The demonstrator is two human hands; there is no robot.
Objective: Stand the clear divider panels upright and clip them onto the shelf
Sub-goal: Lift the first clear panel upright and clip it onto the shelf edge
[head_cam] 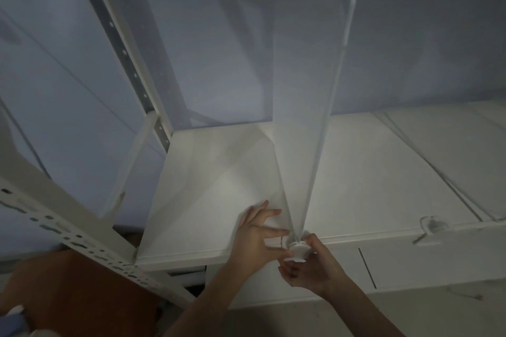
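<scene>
Dim light over a white shelf (219,172) in a white metal rack. Standing upright on the shelf, 1 clear divider panel (304,76), seen nearly edge-on, rising from the front lip up and away toward the back wall, directly above and between both hands. At its foot, a white clip (297,247) seated on the shelf's front edge, touching the fingertips of both hands.

Left hand (256,235): fingers spread wide and flat on the shelf top just left of the panel's base, thumb reaching right to the clip; not closed around anything, only pressing and steadying. Right hand (309,265): below and just right of the clip, palm turned up, fingers curled narrow and pinching the clip from underneath and from the side.

Farther right of the right hand, well apart, a 2nd clip (432,227) on the same front edge, with at least 1 more clear panel (451,159) lying flat on the shelf behind it; exact count of flat panels impossible to tell. Left of the left hand, a perforated upright post (82,230) of the rack, running diagonally, and another slotted post (123,46) farther back. Below the left forearm, a brown surface (82,287), blurred. Under the shelf edge, pale drawer-like fronts (424,262) right of the right wrist.
</scene>
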